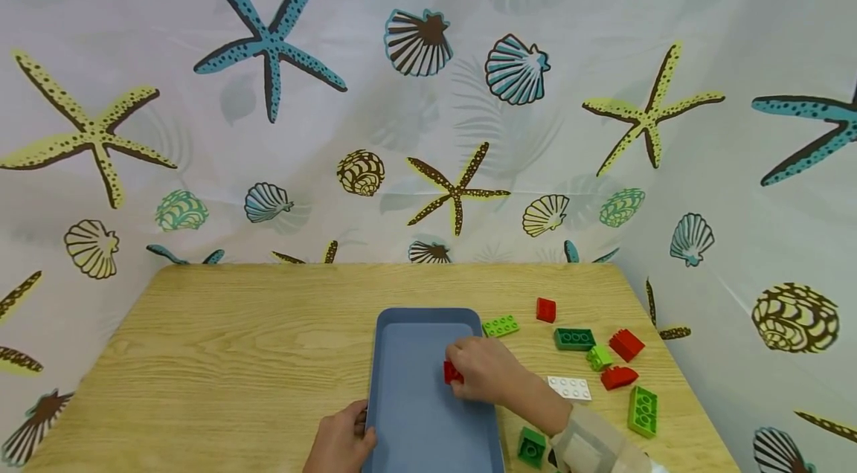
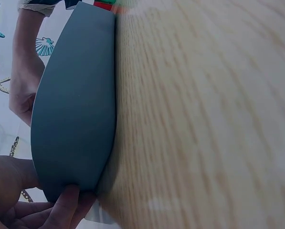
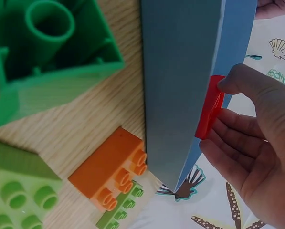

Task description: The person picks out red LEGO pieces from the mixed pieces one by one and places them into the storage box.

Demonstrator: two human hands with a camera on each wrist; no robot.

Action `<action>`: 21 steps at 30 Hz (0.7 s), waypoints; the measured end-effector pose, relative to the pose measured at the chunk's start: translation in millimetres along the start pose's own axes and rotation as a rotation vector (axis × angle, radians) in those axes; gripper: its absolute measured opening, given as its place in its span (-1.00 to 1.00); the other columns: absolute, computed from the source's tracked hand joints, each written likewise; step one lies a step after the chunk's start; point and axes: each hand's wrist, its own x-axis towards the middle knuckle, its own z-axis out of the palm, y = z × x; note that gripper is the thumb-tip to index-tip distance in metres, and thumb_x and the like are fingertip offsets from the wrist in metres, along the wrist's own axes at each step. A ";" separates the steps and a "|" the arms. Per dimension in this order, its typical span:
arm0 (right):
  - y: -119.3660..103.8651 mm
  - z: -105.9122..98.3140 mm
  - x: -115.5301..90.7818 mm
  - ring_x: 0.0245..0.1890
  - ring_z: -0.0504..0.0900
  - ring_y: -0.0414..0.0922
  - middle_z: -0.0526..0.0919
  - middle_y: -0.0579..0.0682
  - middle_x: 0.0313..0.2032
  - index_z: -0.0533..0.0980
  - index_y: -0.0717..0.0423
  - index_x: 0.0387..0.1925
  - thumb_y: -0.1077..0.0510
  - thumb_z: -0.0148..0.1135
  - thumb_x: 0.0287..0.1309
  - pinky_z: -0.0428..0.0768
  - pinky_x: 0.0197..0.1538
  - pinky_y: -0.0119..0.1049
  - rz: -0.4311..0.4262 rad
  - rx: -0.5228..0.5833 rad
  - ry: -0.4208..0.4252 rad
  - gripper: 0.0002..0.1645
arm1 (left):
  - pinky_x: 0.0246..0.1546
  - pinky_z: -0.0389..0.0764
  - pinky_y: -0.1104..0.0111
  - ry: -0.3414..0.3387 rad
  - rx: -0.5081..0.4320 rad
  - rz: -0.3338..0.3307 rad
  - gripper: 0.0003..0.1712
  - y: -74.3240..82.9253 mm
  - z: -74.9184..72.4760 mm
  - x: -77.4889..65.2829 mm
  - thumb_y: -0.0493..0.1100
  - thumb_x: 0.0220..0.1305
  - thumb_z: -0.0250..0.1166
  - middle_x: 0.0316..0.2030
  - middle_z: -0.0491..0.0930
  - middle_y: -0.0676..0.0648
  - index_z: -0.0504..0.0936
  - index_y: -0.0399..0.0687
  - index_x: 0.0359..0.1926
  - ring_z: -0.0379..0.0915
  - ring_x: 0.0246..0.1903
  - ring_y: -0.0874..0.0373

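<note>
A shallow blue-grey tray [image 1: 418,421] lies on the wooden table in the head view. My left hand [image 1: 340,439] grips its left wall, with the thumb at the rim and fingers along the outside. In the left wrist view those fingers [image 2: 66,207] press on the tray's outer side. Over the tray's right half, my right hand [image 1: 487,370] pinches a red toy brick [image 1: 451,372]. The right wrist view shows this red brick [image 3: 211,107] between thumb and fingertips, just past the tray's wall.
Right of the tray lie several toy bricks: a light green brick [image 1: 501,326], a white brick [image 1: 569,387], dark green bricks [image 1: 574,339] and red bricks [image 1: 626,343]. An orange brick [image 3: 109,169] shows beside the tray in the right wrist view. A patterned curtain [image 1: 428,123] hangs behind the table.
</note>
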 end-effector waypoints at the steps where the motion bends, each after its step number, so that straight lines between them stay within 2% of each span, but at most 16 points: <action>1: 0.2 1.5 -0.3 -0.65 0.29 -0.29 0.43 -0.18 -0.64 0.43 0.00 -0.59 0.00 0.28 -0.23 0.34 -0.66 -0.45 -0.001 0.003 -0.002 -0.77 | -0.50 0.63 0.34 -0.004 -0.003 -0.007 -0.57 0.1 0.2 0.1 -0.35 -0.10 0.26 -0.40 0.66 -0.20 0.53 -0.49 -0.13 0.54 -0.48 0.20; 9: 0.8 7.2 -1.7 -0.64 0.33 -0.28 0.48 -0.16 -0.61 0.47 0.02 -0.54 -0.04 0.32 -0.20 0.40 -0.64 -0.44 -0.001 0.002 -0.035 -0.74 | -0.50 0.63 0.33 -0.024 -0.011 -0.028 -0.57 1.1 0.6 0.5 -0.36 -0.09 0.26 -0.40 0.65 -0.21 0.52 -0.50 -0.11 0.54 -0.49 0.19; 21: 1.4 6.8 -0.9 -0.61 0.34 -0.30 0.51 -0.17 -0.57 0.51 0.01 -0.47 -0.04 0.31 -0.16 0.42 -0.62 -0.45 0.023 0.032 -0.097 -0.75 | -0.50 0.62 0.34 0.001 0.013 0.012 -0.57 0.3 -0.1 -0.6 -0.36 -0.11 0.26 -0.42 0.65 -0.19 0.53 -0.49 -0.13 0.53 -0.49 0.20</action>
